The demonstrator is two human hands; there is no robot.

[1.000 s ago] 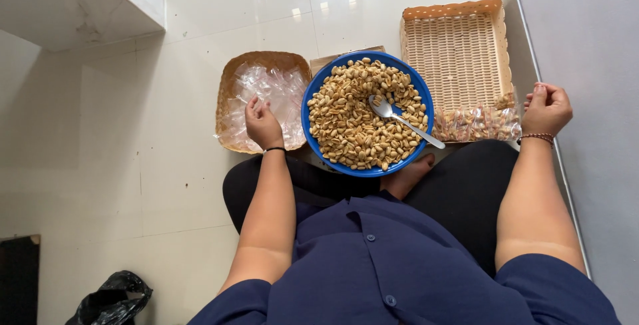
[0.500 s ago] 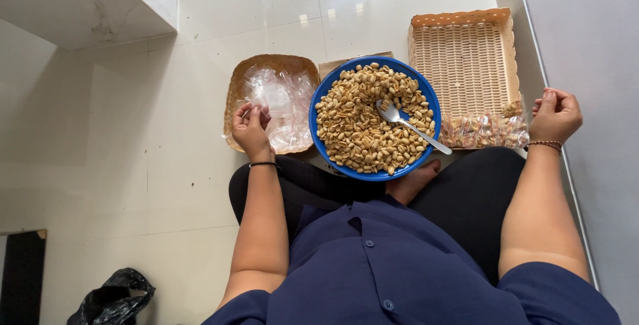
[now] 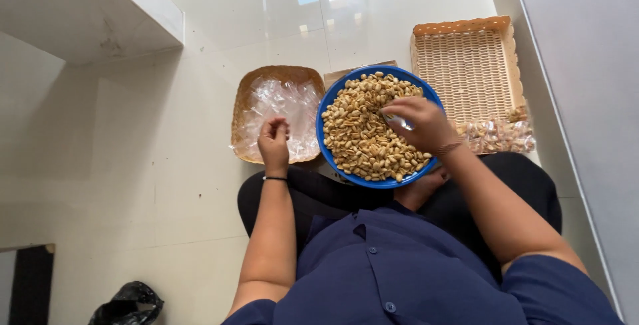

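A pale tiled floor carries everything, and the person sits on it in a dark blue shirt with a blue bowl of shelled peanuts in front of the lap. Beyond the bowl to the right lies a rectangular woven tray, its long axis running away from the person, with small filled packets along its near edge. Left of the bowl, touching it, sits a rounder woven basket heaped with clear plastic bags. The right hand is over the peanuts, fingers closed around a metal spoon; its short visible part points left and slightly away. The left hand rests at the basket's near edge, fingers curled and pinching at the clear plastic. A black bag lies at bottom left.
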